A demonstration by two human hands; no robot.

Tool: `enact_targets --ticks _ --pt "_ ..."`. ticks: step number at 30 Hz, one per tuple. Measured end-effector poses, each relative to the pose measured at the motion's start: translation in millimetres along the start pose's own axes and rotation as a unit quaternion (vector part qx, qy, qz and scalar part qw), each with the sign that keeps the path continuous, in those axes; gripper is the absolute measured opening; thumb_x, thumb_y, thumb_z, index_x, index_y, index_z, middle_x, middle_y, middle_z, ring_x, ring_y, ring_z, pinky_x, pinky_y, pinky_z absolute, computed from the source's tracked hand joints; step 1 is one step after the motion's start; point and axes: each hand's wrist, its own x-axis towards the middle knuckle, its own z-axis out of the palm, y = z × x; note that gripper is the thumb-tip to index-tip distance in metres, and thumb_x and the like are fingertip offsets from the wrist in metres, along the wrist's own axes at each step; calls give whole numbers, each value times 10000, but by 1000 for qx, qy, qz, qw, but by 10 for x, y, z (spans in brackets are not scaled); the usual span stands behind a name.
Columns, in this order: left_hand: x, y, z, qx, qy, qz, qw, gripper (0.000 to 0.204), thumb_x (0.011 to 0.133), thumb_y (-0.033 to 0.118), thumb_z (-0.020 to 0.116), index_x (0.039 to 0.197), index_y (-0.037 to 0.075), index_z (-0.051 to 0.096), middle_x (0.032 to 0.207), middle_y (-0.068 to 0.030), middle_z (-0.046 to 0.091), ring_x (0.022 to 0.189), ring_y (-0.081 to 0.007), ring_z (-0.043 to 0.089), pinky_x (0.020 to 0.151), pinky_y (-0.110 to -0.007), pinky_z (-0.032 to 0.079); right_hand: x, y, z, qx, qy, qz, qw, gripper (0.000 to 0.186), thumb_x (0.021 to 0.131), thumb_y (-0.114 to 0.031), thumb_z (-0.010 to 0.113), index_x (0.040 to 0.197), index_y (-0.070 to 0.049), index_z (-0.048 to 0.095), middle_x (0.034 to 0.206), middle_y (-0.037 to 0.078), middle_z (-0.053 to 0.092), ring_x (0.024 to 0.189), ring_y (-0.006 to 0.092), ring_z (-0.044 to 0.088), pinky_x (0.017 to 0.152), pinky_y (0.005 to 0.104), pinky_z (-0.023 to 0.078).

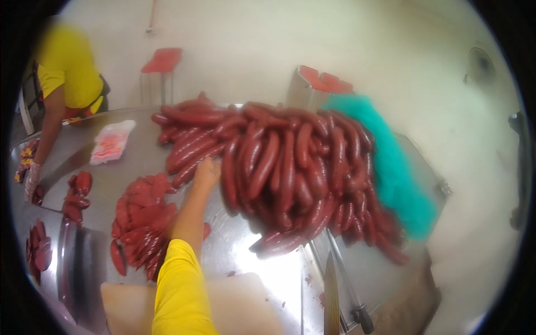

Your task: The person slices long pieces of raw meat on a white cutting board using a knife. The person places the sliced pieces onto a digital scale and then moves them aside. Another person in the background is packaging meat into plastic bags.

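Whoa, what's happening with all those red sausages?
A person in a yellow sleeve is reaching their left hand into a big pile of red sausages on a shiny metal table. Beside that arm lies a heap of cut sausage pieces. A cutting board sits close to the person, and a knife lies to its right. The right hand isn't visible. At the far left, another person in yellow leans over the table.

bright overhead light, glare on steel table [262,262], soft motion blur, fisheye-bent dark rim
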Motion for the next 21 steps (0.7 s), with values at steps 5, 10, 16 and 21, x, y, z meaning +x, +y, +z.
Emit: enact_targets --ticks 5,10,16,21 --pt "233 189 364 -88 -134 -161 974 541 697 389 713 1056 -14 674 1058 -252 649 1029 -360 628 883 -444 486 0 187 -19 -52 12 16 998 525 985 -501 373 973 -42 629 706 85 576 681 176 540 636 340 436" --pt "48 203 164 3 -241 -158 958 518 634 397 738 993 25 712 1059 -206 670 1078 -310 618 907 -390 474 113 -91 103 52 -2 30 998 519 975 -522 392 967 -72 650 731 86 595 699 161 539 660 377 440" --pt "-508 523 -645 -358 -105 -123 920 423 648 177 735 1002 -35 640 892 -220 648 625 -251 637 505 -360 494 10 -429 -181 105 -29 -69 992 320 956 -301 433 863 -34 583 647 120 548 606 215 535 560 394 422" --pt "-1591 1157 -2096 -157 -170 -18 973 626 765 392 740 1186 -28 545 1015 -196 643 759 -250 641 659 -376 510 416 -561 -156 42 72 -477 875 363 970 -325 446 912 -6 609 649 72 570 577 217 535 545 369 448"
